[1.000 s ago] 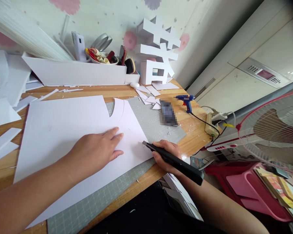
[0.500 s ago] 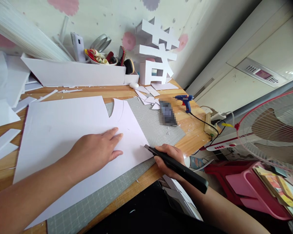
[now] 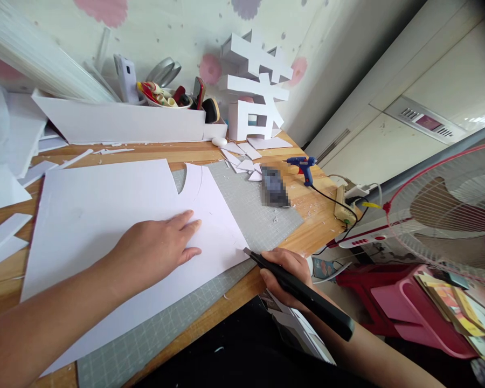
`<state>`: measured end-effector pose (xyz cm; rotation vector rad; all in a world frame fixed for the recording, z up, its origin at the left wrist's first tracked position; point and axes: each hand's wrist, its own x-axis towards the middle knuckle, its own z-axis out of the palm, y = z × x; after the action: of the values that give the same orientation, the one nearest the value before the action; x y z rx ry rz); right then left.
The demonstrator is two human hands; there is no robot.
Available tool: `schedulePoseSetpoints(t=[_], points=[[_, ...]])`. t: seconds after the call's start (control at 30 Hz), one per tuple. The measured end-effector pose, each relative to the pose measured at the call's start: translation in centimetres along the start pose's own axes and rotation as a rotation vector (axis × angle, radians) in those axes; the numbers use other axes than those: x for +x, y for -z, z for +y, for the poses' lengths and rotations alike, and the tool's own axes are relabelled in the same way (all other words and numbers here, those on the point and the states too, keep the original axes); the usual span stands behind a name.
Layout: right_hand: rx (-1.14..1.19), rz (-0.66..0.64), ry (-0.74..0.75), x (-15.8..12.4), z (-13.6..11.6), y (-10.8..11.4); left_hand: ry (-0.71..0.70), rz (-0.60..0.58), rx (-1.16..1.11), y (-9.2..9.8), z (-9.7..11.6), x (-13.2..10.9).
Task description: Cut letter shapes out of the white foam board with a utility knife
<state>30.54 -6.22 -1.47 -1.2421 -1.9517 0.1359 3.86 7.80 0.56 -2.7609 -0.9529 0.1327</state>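
Note:
A large white sheet point(image 3: 97, 205) lies over a grey cutting mat point(image 3: 246, 194), with a curved notch in its far edge and a thin curved line beside the notch. My left hand point(image 3: 157, 250) rests flat on the sheet, fingers spread, holding nothing. In my right hand point(image 3: 285, 272) is a black utility knife point(image 3: 307, 291), fingers wrapped round it. Its blade tip is at the right corner of the sheet, near the mat's edge; whether it touches the sheet I cannot tell.
White offcuts point(image 3: 248, 164) and a phone point(image 3: 275, 186) lie beyond the sheet. A blue glue gun point(image 3: 303, 167) is at the right, its cable running to a power strip point(image 3: 343, 207). Behind stand a white box point(image 3: 125, 124) and a white paper character point(image 3: 256, 97). A fan point(image 3: 448, 210) is at the right.
My right hand and the knife have moved slightly right and toward me, with the blade nearer the sheet's corner. My left hand stays on the sheet; the view has shifted a little.

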Motion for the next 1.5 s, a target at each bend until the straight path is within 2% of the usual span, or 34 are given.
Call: schedulePoseSetpoints(t=[0.43, 0.57, 0.7, 0.77, 0.87, 0.93, 1.03, 1.1, 1.2, 1.37, 1.5], points=[[0.032, 0.015, 0.010, -1.8, 0.1, 0.0, 0.002, 0.009, 0.006, -0.2, 0.0, 0.0], [0.036, 0.062, 0.044, -2.2, 0.5, -0.4, -0.017, 0.043, -0.008, -0.6, 0.1, 0.0], [0.061, 0.080, -0.051, -2.4, 0.6, 0.1, -0.038, 0.065, -0.052, -0.7, 0.4, -0.2], [0.037, 0.130, -0.090, -2.2, 0.8, 0.4, -0.035, 0.079, -0.095, -0.7, 0.4, -0.2], [0.079, 0.208, -0.186, -0.3, 2.0, 0.4, -0.038, 0.105, -0.141, -0.8, 0.5, -0.2], [0.212, 0.191, -0.256, 2.4, 3.1, -0.2, -0.045, 0.107, -0.130, -0.8, 0.5, -0.2], [0.418, 0.076, -0.274, 7.8, 4.4, -2.1, -0.059, 0.083, -0.089, -0.9, 0.6, -0.1], [0.472, -0.009, -0.242, 11.2, 4.8, -3.5, -0.058, 0.066, -0.078, -0.9, 0.7, -0.1], [0.510, -0.138, -0.205, 14.4, 5.2, -5.7, -0.049, 0.052, -0.086, -0.9, 0.7, -0.1], [0.569, -0.104, -0.279, 14.6, 6.3, -8.6, -0.037, 0.071, -0.125, -0.7, 0.8, -0.2], [0.556, -0.106, -0.313, 14.0, 7.0, -9.2, -0.022, 0.057, -0.126, -0.5, 1.0, -0.3]])
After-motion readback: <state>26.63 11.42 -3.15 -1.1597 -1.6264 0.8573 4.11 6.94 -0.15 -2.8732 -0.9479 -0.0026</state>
